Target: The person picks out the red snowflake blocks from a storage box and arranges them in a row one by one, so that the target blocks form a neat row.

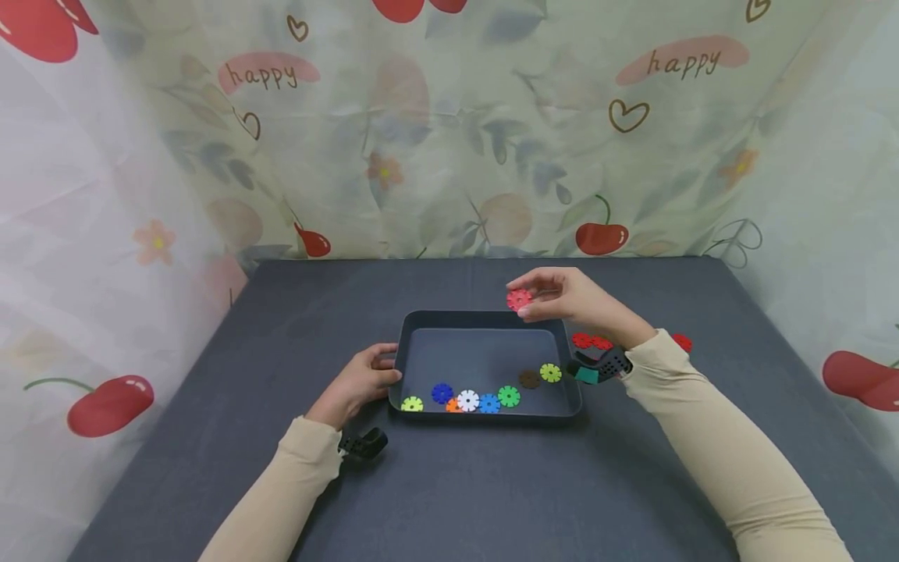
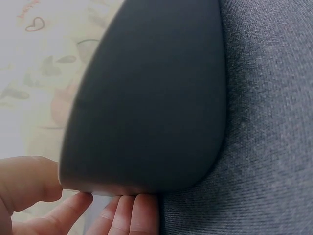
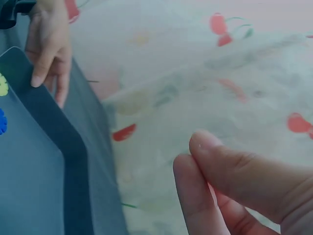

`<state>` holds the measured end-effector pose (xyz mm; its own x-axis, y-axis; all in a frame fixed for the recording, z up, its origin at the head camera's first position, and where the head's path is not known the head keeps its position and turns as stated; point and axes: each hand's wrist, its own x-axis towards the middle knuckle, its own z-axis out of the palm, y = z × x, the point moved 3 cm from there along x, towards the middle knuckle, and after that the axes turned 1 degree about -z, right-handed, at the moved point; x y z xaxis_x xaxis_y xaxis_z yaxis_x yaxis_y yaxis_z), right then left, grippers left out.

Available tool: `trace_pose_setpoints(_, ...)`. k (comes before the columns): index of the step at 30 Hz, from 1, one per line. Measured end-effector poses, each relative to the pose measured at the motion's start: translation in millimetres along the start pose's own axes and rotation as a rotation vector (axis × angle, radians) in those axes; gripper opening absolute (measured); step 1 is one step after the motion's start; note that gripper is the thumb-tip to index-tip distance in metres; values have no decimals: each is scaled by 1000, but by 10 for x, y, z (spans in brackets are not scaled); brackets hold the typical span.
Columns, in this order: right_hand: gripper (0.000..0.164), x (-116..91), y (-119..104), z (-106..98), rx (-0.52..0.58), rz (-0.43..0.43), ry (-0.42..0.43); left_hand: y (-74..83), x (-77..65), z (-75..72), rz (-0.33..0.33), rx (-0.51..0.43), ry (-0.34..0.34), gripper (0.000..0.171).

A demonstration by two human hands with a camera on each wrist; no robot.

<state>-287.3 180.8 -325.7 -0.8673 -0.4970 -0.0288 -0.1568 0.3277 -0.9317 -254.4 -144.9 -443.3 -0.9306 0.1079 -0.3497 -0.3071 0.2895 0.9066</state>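
My right hand [image 1: 572,297] pinches a red notched disc [image 1: 519,300] between thumb and fingers, above the far right of a dark tray [image 1: 485,316]. In the right wrist view the thumb and fingertips [image 3: 205,142] come together and the disc is hidden. At the tray's left side, my left hand [image 1: 358,386] holds the rim, with the thumb over the edge and fingers against the outer wall. Along the near side of the tray lie several notched discs, among them a white disc [image 1: 468,400], a green disc [image 1: 509,396], a dark blue disc [image 1: 442,393] and a brown disc [image 1: 530,379].
Red discs [image 1: 581,340] lie on the dark cloth to the right of the tray, partly behind the right forearm. Another red disc [image 1: 681,342] shows past the right sleeve. A patterned curtain [image 1: 449,156] hangs behind the table [image 1: 463,492] and along both sides.
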Motion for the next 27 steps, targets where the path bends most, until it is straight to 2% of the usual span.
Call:
trace_pose_setpoints(9, 53, -593, 121, -435, -87, 49, 160, 5, -4, 6, 1, 10, 10, 60)
trace_pose_setpoints(16, 51, -1032, 367, -696, -121, 98, 272, -1, -1, 1, -1, 13, 6, 60)
trace_pose_setpoints(23, 52, -1337, 693, -866, -143, 172, 332, 5, -6, 5, -1, 10, 5, 60)
trace_pose_setpoints(27, 57, -1433, 898, -928, -194, 233, 328, 13, -7, 11, -5, 4, 3, 60)
